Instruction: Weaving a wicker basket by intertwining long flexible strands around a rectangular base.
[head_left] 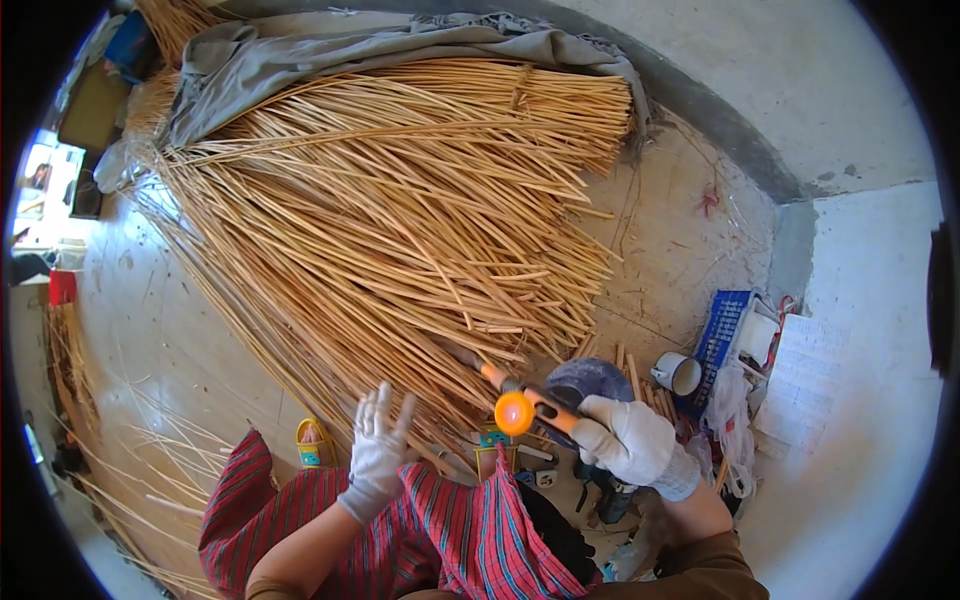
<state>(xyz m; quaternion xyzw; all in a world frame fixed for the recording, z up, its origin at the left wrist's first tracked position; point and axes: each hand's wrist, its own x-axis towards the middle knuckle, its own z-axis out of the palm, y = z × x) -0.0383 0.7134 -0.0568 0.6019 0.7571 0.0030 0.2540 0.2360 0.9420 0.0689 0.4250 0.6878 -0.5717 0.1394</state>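
My left hand [375, 450], in a white work glove, is raised with its fingers apart and nothing in it. It is just above the striped red cloth [470, 520] over my lap, near the lower ends of a big spread of peeled tan rods [400, 220]. In a matching glove, my right hand [630, 440] is closed around an orange-and-black hand tool [540, 405]. A round orange disc [514, 412] sits on the tool's side. Its far end points up and left toward the rods; the exact kind of tool is unclear. Behind it shows a dark rounded object [590, 378].
A white enamel mug [677, 374] and blue plastic crate [722, 335] stand by the right wall, near plastic bags [730, 415]. Grey cloth [400, 50] drapes the rods' far side. A yellow slipper [312, 442] shows near my left hand. Thin sticks [180, 500] lie at lower left.
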